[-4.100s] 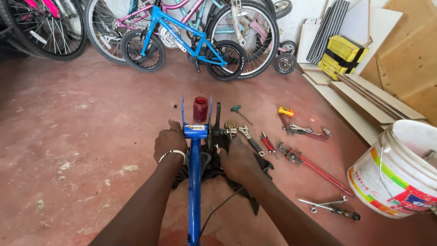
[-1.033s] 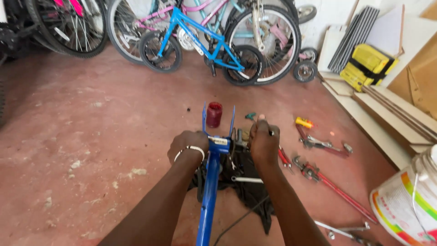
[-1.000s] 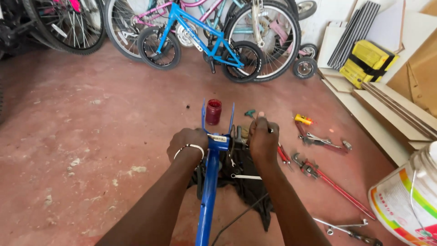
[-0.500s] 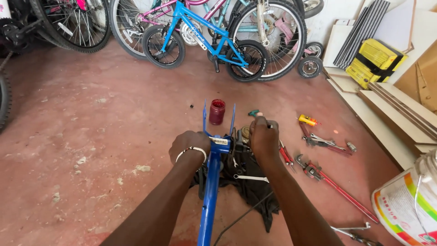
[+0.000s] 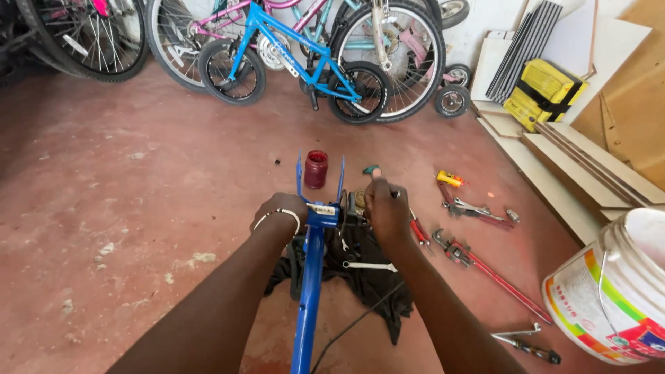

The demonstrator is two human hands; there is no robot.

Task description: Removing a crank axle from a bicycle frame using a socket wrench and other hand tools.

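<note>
I clamp my left hand [image 5: 280, 211] around the blue bike frame [image 5: 309, 277] above the black cloth [image 5: 374, 284] to steady it, while my right hand [image 5: 386, 208] pinches a small tool [image 5: 396, 194] beside it.

Worn red concrete floor [image 5: 138, 180], lit by even daylight and flecked with pale debris at lower left. Across the top of the frame, bicycles: a small blue bicycle [image 5: 291, 66] before larger ones. Upper right: white wall [image 5: 495, 14], leaning wooden boards [image 5: 623, 104], a yellow case [image 5: 544, 93].
</note>
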